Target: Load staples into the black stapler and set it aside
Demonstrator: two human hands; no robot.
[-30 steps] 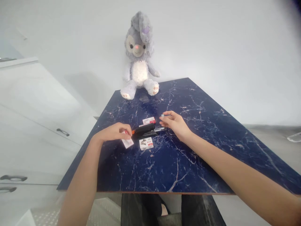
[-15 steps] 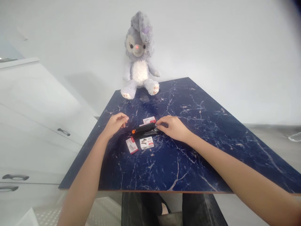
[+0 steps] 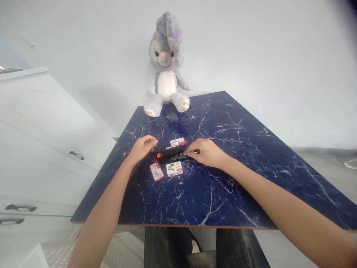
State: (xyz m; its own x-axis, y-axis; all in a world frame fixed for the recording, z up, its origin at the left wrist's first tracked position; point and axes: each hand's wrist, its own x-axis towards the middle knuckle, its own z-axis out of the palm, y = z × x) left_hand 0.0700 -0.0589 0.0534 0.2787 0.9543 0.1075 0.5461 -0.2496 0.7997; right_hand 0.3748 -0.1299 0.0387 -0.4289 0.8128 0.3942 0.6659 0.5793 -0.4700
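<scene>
A black stapler [image 3: 170, 152] with an orange tip at its left end lies on the dark blue marble-patterned table [image 3: 223, 201]. My right hand [image 3: 206, 152] pinches at the stapler's right end, where a small silver part shows by the fingertips. A dark piece shows between thumb and palm; its shape is mostly hidden. My left hand [image 3: 142, 149] hovers just beyond the orange tip, fingers loosely curled and holding nothing visible. Nearer to me lie a white and red small box [image 3: 156, 171] and a white box with a stapler picture [image 3: 174, 169].
Behind the stapler lies another white and red box [image 3: 177, 142], partly covering something pale. A grey plush rabbit [image 3: 166, 70] sits at the table's far edge against the wall. White drawers [image 3: 50, 149] with dark handles stand at the left.
My left hand has moved slightly right, closer to the stapler's orange end. My right fingers stay at the stapler's right end, and a dark piece now shows more plainly under the hand.
</scene>
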